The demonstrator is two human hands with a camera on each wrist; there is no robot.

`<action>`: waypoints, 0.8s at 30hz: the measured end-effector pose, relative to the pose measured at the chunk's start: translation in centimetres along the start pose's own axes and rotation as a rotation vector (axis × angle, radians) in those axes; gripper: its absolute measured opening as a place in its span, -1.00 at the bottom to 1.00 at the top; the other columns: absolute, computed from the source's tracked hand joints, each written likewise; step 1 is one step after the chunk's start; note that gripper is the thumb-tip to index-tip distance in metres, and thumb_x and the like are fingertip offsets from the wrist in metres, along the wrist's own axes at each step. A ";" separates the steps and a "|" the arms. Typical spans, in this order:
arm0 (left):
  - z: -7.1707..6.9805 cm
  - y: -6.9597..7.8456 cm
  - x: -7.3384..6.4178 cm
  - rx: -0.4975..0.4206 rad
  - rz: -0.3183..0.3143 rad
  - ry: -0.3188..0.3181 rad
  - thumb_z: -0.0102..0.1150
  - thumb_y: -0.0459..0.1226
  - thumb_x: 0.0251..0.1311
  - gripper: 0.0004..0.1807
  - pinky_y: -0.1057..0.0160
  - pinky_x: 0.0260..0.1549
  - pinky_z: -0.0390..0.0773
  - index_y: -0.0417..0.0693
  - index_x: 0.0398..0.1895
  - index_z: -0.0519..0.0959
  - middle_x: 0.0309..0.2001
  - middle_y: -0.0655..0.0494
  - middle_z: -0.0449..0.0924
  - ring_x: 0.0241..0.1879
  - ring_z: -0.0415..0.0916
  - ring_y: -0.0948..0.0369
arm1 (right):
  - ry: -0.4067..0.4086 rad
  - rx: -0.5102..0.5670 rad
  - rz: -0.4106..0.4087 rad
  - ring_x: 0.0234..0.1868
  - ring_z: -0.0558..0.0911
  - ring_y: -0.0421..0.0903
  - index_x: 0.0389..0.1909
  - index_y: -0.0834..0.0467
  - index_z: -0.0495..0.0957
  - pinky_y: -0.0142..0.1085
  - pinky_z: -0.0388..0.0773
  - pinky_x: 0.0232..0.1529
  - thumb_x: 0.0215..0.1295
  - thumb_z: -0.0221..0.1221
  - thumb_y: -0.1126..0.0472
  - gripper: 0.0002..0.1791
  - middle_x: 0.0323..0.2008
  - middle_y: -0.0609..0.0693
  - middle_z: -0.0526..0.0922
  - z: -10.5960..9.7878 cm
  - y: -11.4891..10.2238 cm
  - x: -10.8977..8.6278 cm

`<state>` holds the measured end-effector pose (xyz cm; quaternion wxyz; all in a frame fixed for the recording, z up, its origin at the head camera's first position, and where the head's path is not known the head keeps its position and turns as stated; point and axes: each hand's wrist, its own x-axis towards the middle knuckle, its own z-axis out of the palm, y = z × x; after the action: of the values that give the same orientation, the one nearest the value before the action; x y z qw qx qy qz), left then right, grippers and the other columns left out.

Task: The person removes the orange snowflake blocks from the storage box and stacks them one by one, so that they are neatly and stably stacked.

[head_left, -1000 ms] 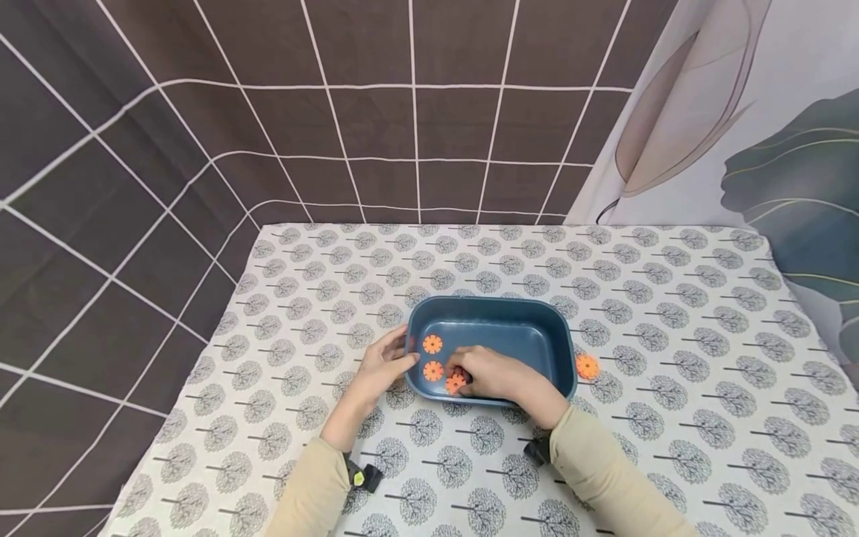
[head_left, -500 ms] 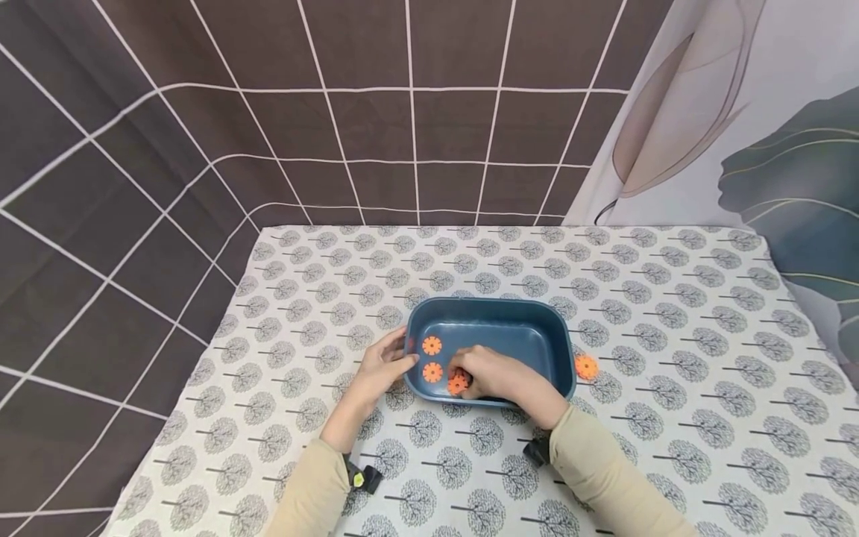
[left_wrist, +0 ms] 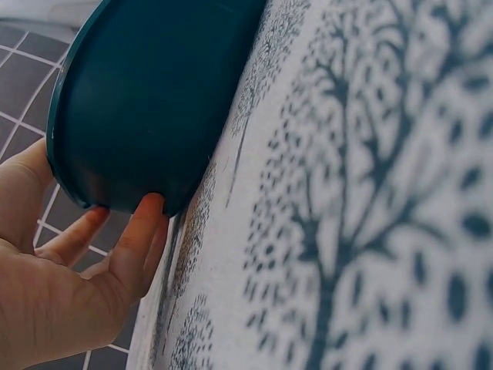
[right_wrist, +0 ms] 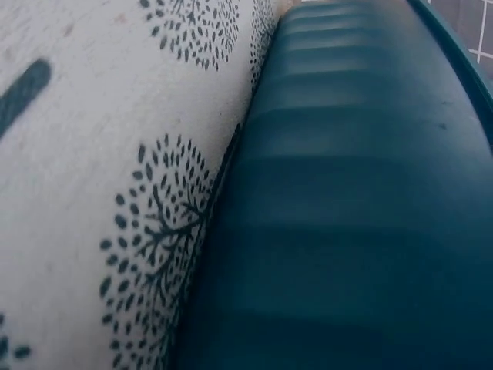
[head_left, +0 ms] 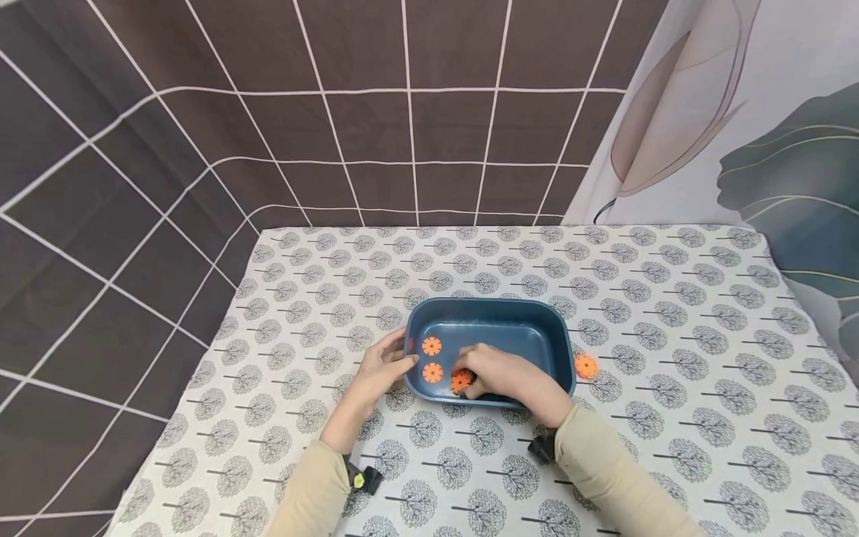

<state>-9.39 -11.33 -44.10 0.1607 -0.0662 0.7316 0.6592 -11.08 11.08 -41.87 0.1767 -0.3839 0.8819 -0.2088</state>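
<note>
Gripping the left end of the blue box [head_left: 520,339], thumb over the rim and fingers against the outer wall, the left hand [head_left: 379,367] holds it on the tree-print cloth [head_left: 335,291]. The box looks light, stiff and rather slippery, best taken by its rim; it is glossy, with rounded corners. Inside, near that hand, lie a rear disc [head_left: 432,345] and a front disc [head_left: 432,373], flat and apart. Like the others, they seem light, stiff and thin, easiest to pinch by the edge; they are bright orange, notched like flowers, dark at the middle. Next, over the box floor, the right hand [head_left: 495,369] pinches a third disc [head_left: 459,383], partly hidden by its fingers. Outside, just beside the right end, a loose disc [head_left: 586,365] of the same orange rests on the cloth
</note>
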 end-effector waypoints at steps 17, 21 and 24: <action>-0.1 0.3 0.0 -0.013 -0.031 -0.006 0.22 -0.36 0.05 -0.29 0.20 -0.09 0.62 0.04 0.34 0.27 0.29 -0.09 0.30 0.16 0.38 0.02 | 0.217 -0.043 -0.069 -0.33 0.51 -0.20 -0.09 0.24 0.61 -0.40 0.56 -0.31 0.11 0.25 0.17 -0.65 -0.25 -0.05 0.53 -0.9 2.0 -3.5; 0.0 1.1 -0.6 -0.007 -0.029 -0.021 0.18 -0.39 0.06 -0.28 0.17 -0.07 0.61 -0.05 0.36 0.23 0.30 -0.16 0.27 0.18 0.36 -0.04 | 0.299 -0.069 -0.058 -0.21 0.58 -0.13 -0.13 0.23 0.63 -0.31 0.62 -0.17 0.08 0.26 0.16 -0.66 -0.21 -0.04 0.57 -1.2 2.4 -4.4; 0.0 1.3 -0.7 -0.007 -0.028 -0.023 0.18 -0.40 0.06 -0.28 0.18 -0.07 0.61 -0.04 0.36 0.23 0.30 -0.15 0.27 0.18 0.36 -0.03 | 0.349 -0.090 -0.034 -0.20 0.58 -0.12 -0.16 0.20 0.64 -0.29 0.63 -0.17 0.04 0.28 0.17 -0.68 -0.21 -0.05 0.58 -1.5 2.8 -5.1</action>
<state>-9.11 -11.22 -42.68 0.1783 -0.0695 0.7264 0.6601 -10.17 17.03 -41.28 0.0001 -0.3642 0.9010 -0.2356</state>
